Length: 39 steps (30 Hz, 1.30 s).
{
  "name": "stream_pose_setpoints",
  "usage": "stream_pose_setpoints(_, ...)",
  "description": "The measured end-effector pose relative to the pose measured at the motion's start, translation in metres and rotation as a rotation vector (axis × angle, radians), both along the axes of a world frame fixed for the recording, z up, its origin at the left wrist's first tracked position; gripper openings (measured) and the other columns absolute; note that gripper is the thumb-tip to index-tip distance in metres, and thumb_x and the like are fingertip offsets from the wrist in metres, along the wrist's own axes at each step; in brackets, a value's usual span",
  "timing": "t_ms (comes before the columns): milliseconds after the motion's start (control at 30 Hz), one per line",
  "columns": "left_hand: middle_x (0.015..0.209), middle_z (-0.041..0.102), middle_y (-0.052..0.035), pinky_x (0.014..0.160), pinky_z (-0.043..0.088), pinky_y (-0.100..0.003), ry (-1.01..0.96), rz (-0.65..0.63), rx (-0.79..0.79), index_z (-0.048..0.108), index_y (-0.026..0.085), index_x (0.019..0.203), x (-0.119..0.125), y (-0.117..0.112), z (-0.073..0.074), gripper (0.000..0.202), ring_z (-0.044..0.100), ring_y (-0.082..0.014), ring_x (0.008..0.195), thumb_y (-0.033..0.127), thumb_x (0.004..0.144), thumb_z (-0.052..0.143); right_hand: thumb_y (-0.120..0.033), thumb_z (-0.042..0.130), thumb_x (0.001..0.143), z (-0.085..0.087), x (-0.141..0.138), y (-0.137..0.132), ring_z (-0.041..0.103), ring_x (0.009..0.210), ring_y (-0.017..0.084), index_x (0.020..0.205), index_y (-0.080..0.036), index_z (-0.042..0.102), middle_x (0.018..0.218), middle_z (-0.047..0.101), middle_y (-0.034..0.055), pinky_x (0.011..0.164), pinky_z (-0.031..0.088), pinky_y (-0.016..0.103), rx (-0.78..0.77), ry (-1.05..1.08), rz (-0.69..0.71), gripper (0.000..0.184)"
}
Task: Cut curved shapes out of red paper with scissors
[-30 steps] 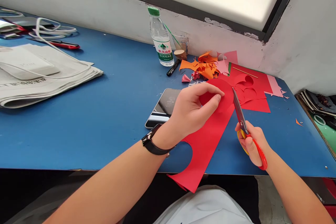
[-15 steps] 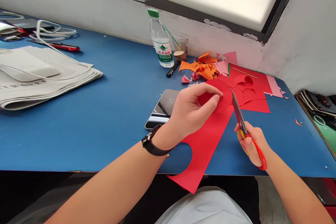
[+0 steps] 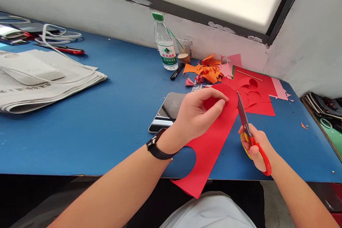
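Note:
A sheet of red paper [image 3: 211,153] with a rounded notch cut from its left side hangs past the table's front edge. My left hand [image 3: 199,114] pinches its upper part between thumb and fingers. In my right hand [image 3: 258,146] is a pair of scissors [image 3: 243,115] with red and yellow handles. The blades point up and away, looking nearly closed, and their tip is by the paper's right edge. Whether the tip touches the paper I cannot tell.
Behind the paper lie red cut sheets [image 3: 263,105] and orange scraps [image 3: 212,73]. A phone [image 3: 168,110] rests left of my hand. A water bottle [image 3: 166,48] and a black marker [image 3: 176,72] are near the wall. Folded newspaper [image 3: 88,80] lies at the left on the blue table [image 3: 120,121].
The view has shifted slightly. Both hands keep their hold on the paper and the scissors, with hardly any movement; the scissor blades look a little more upright.

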<state>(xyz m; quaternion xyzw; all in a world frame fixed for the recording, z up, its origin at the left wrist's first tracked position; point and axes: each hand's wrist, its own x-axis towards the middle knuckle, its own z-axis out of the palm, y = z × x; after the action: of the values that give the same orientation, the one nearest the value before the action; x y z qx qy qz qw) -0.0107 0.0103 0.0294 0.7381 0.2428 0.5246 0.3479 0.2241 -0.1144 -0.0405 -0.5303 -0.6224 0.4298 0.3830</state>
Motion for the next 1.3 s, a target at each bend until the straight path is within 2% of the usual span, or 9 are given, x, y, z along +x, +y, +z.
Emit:
stream_pose_setpoints(100,0.088,0.085,-0.0057,0.073,0.060,-0.034,0.009,-0.024,0.006,0.078,0.021,0.089,0.000,0.001,-0.001,0.011,0.075,-0.0223,0.079,0.023,0.095,0.070,-0.115,0.053,0.075,-0.001,-0.001,-0.001,0.038,0.062,0.015,0.121,-0.025,0.061,0.078,0.048,-0.0052,0.049,0.036,0.028,0.014,0.035,-0.041,0.102)
stream_pose_setpoints(200,0.076,0.076,-0.0026,0.067,0.054,-0.033,0.024,-0.039,0.024,0.072,0.022,0.081,0.000,0.003,-0.002,0.014,0.067,-0.0195,0.070,0.026,0.094,0.071,-0.115,0.053,0.073,-0.001,-0.002,0.000,0.043,0.065,0.016,0.123,-0.025,0.061,0.081,0.050,-0.0044,0.053,0.040,0.030,0.027,0.052,-0.050,0.103)
stream_pose_setpoints(267,0.071,0.071,-0.0006,0.065,0.051,-0.033,0.035,-0.042,0.040,0.067,0.022,0.077,0.000,0.003,-0.002,0.018,0.062,-0.0179,0.066,0.027,0.093,0.072,-0.116,0.053,0.072,-0.003,-0.002,0.000,0.043,0.066,0.016,0.124,-0.026,0.060,0.083,0.049,-0.0046,0.055,0.039,0.031,0.018,0.068,-0.038,0.105)
stream_pose_setpoints(367,0.071,0.071,-0.0006,0.064,0.050,-0.032,0.036,-0.035,0.056,0.066,0.022,0.076,-0.001,0.003,-0.002,0.018,0.060,-0.0173,0.065,0.027,0.093,0.072,-0.117,0.054,0.070,-0.006,-0.002,0.001,0.041,0.067,0.017,0.127,-0.027,0.058,0.085,0.047,-0.0048,0.059,0.038,0.032,0.009,0.083,-0.018,0.106)
stream_pose_setpoints(600,0.069,0.067,0.0005,0.064,0.049,-0.032,0.057,-0.063,0.074,0.064,0.023,0.077,-0.001,0.004,-0.003,0.017,0.057,-0.0171,0.064,0.025,0.093,0.069,-0.111,0.059,0.079,-0.008,-0.003,-0.001,0.043,0.073,0.018,0.133,-0.028,0.058,0.089,0.049,-0.0035,0.065,0.040,0.035,0.030,0.083,0.015,0.099)
stream_pose_setpoints(867,0.067,0.057,0.0013,0.061,0.043,-0.035,0.084,-0.216,-0.089,0.061,0.025,0.075,-0.002,0.004,-0.002,0.023,0.048,-0.0188,0.063,0.027,0.096,0.069,-0.107,0.063,0.081,-0.002,-0.005,-0.001,0.047,0.074,0.018,0.127,-0.025,0.062,0.090,0.053,-0.0014,0.064,0.043,0.033,0.034,0.044,-0.004,0.094)
stream_pose_setpoints(1100,0.067,0.052,0.0041,0.060,0.036,-0.033,0.012,-0.279,-0.223,0.061,0.023,0.074,-0.005,0.003,-0.001,0.024,0.041,-0.0157,0.062,0.026,0.096,0.069,-0.108,0.061,0.082,-0.002,-0.003,-0.001,0.048,0.074,0.019,0.126,-0.025,0.061,0.090,0.053,-0.0012,0.065,0.044,0.033,0.024,0.001,0.005,0.094)
stream_pose_setpoints(1300,0.071,0.056,0.0026,0.062,0.037,-0.033,0.001,-0.280,-0.301,0.063,0.022,0.076,-0.003,0.003,-0.001,0.024,0.045,-0.0157,0.067,0.028,0.097,0.070,-0.107,0.059,0.085,0.001,-0.003,-0.001,0.047,0.074,0.019,0.126,-0.026,0.060,0.090,0.053,-0.0012,0.067,0.045,0.035,0.044,-0.040,0.032,0.091)
